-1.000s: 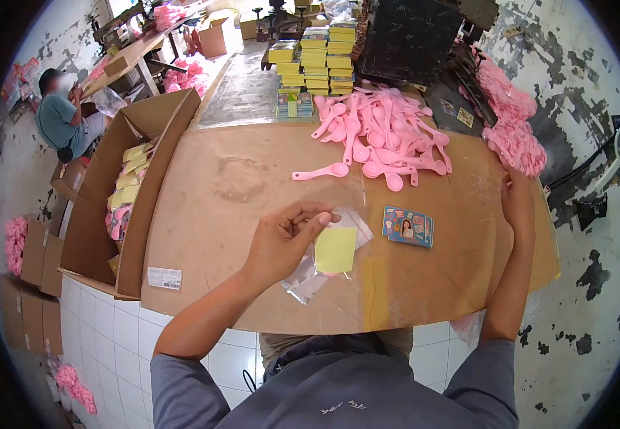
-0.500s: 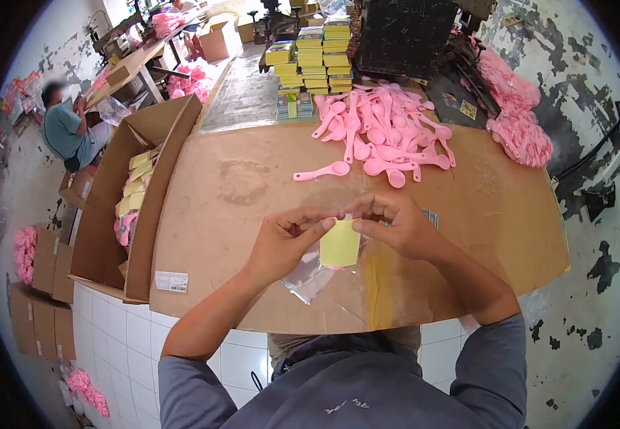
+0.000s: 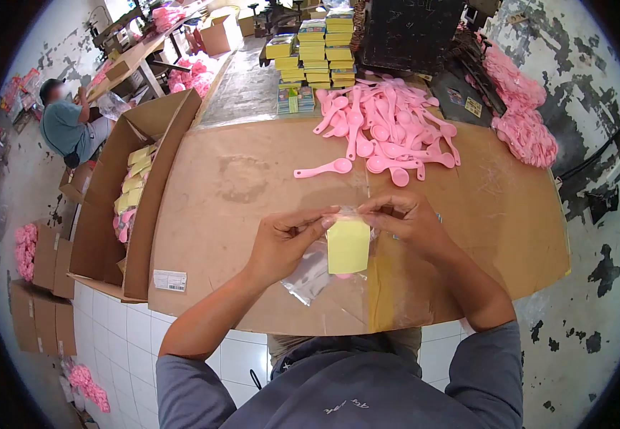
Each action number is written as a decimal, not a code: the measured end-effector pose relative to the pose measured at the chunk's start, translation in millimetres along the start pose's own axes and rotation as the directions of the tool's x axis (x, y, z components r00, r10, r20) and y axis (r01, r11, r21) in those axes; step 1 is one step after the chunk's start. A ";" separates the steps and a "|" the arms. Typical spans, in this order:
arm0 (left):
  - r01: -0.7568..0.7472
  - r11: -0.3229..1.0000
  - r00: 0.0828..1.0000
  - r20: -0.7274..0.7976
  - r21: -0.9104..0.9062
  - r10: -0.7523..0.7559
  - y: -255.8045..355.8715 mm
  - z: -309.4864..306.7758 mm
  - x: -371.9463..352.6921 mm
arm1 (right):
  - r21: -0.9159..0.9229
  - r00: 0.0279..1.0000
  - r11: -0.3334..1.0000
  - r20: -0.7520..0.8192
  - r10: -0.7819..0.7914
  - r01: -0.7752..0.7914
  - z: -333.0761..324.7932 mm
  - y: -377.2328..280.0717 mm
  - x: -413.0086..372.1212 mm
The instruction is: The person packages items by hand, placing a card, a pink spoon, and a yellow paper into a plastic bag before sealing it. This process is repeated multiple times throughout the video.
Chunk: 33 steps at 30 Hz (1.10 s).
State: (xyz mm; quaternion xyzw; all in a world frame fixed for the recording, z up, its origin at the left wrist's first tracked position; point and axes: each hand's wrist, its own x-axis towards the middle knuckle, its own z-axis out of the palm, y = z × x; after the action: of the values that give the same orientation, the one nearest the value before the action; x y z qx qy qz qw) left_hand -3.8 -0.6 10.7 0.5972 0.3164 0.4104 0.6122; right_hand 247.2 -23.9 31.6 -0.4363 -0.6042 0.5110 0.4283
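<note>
A small clear plastic bag [image 3: 350, 211] with a yellow card [image 3: 348, 247] in it is held up over the table, its top edge stretched between my hands. My left hand [image 3: 290, 236] pinches the upper left corner with thumb and fingers. At the upper right corner, my right hand [image 3: 404, 220] is closed in the same kind of pinch. A bit of pink [image 3: 345, 276] shows below the card; what it belongs to is mostly hidden. More clear plastic [image 3: 308, 277] lies on the cardboard under my left hand. Beyond my hands rests a single pink measuring spoon [image 3: 324, 169].
A heap of pink measuring spoons [image 3: 388, 132] covers the table's far side, with stacks of yellow-edged cards [image 3: 313, 53] behind. A long cardboard box [image 3: 159, 214] holding packed bags stands on the left. Another person [image 3: 70, 129] sits farther left. Pink bundles [image 3: 524, 136] lie at right.
The bag and yellow card have shifted slightly down and right, and the card now shows larger. My right hand has moved slightly right along the bag's top edge.
</note>
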 end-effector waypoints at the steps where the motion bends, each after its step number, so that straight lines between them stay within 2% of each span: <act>1: -0.016 1.000 1.000 0.004 0.025 0.016 0.6 -0.2 -0.5 | 0.009 1.000 1.000 0.004 -0.013 0.013 -1.0 2.5 0.0; 6: -0.093 0.990 0.995 0.052 0.109 0.088 -2.3 -6.1 -0.8 | -0.033 1.000 0.999 0.011 -0.017 0.018 -6.1 0.1 -2.6; 9: -0.028 0.995 0.998 0.057 0.096 0.022 -1.9 -7.0 -0.7 | -0.092 0.999 0.996 0.040 -0.013 0.017 -10.2 1.0 -1.8; 12: 0.013 1.000 0.998 0.067 -0.017 -0.012 -5.7 -13.4 -0.4 | 0.081 0.996 0.997 0.089 -0.006 -0.001 -15.4 7.0 0.9; 15: 0.113 0.965 0.993 0.061 -0.235 -0.101 -1.4 -5.8 -0.1 | 0.006 0.998 1.000 0.058 0.028 -0.028 -8.9 0.8 -2.9; 18: 0.118 0.993 0.990 0.072 0.003 -0.118 -6.8 -9.1 2.8 | 0.051 0.995 0.999 0.096 0.004 -0.009 -9.8 3.0 -2.3; 21: 0.113 0.993 0.989 0.087 0.044 -0.117 -2.5 -6.3 4.5 | 0.043 0.996 0.999 0.087 0.009 -0.012 -11.7 3.9 -2.3; 24: 0.129 0.991 0.988 0.087 -0.036 -0.125 -7.0 -6.6 5.8 | 0.024 0.996 1.000 0.083 0.010 -0.012 -12.6 5.5 -2.4; 30: 0.095 0.995 0.994 0.059 0.005 -0.095 -9.2 -4.6 5.4 | 0.011 0.993 0.997 0.094 -0.074 0.073 -9.9 12.1 -1.2; 33: 0.087 0.996 0.995 0.050 -0.028 -0.086 -6.8 -6.0 4.5 | -0.013 0.985 1.000 0.175 -0.013 0.016 -4.4 -0.7 -7.6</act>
State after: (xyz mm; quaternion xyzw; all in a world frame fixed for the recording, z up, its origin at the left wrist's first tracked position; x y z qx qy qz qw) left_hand -6.2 6.6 3.9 0.5836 0.3206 0.3734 0.6460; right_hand 253.3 -30.2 32.2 -0.3885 -0.6462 0.5399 0.3742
